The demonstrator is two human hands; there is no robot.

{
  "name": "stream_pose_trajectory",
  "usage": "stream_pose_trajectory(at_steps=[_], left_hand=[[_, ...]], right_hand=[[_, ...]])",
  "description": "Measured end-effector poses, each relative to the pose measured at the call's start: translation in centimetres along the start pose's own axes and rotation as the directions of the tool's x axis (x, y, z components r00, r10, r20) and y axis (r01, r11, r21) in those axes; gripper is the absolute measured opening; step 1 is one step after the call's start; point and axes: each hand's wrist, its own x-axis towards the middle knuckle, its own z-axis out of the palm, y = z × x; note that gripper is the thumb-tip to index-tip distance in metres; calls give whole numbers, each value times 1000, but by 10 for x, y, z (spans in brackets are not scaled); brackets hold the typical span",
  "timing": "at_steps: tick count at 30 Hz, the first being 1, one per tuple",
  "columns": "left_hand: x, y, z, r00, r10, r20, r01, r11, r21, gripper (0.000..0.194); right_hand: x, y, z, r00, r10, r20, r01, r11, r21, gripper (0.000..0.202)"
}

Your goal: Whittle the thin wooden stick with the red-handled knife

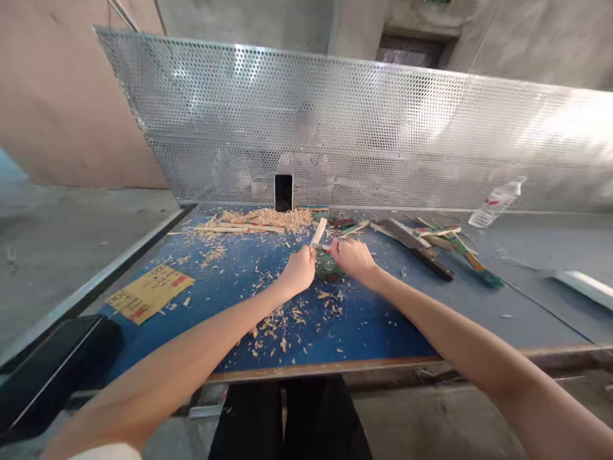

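My left hand (301, 268) is closed around the lower end of a pale flat wood strip (318, 231), which tilts up and away. In my closed right hand (353, 257) is a small knife (322, 247) with a bit of red showing at the fingers. Its blade lies across the wood just above my left hand; most of the handle is hidden. Below the hands, a dark green patterned thing (327, 268) rests on the table, too blurred to name. Wood shavings (282, 319) are scattered around it.
A phone (283, 193) stands upright before a perforated metal screen (297, 115), beside heaped shavings and wood strips (239, 227). A handwritten cardboard piece (150, 294) lies left. On the right are a dark saw-like tool (416, 248), colourful strips (467, 252) and a tilted plastic bottle (496, 203).
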Motion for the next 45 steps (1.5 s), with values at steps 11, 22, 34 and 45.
stream_pose_trajectory(at_steps=[11, 22, 34, 45], left_hand=[[-12, -1, -5, 998, 22, -55, -13, 988, 151, 34], [-18, 1, -11, 995, 37, 87, -1, 925, -380, 28], [2, -22, 3, 993, 35, 112, 51, 730, -682, 38], [-9, -5, -1, 936, -21, 352, 314, 501, -806, 34]], right_hand=[[-1, -9, -3, 999, 38, 16, -38, 999, 10, 61], [36, 99, -3, 864, 504, -4, -490, 841, 228, 69], [-2, -8, -9, 997, 28, 74, -42, 978, 205, 62], [-5, 1, -6, 998, 3, 65, -5, 999, 38, 61]])
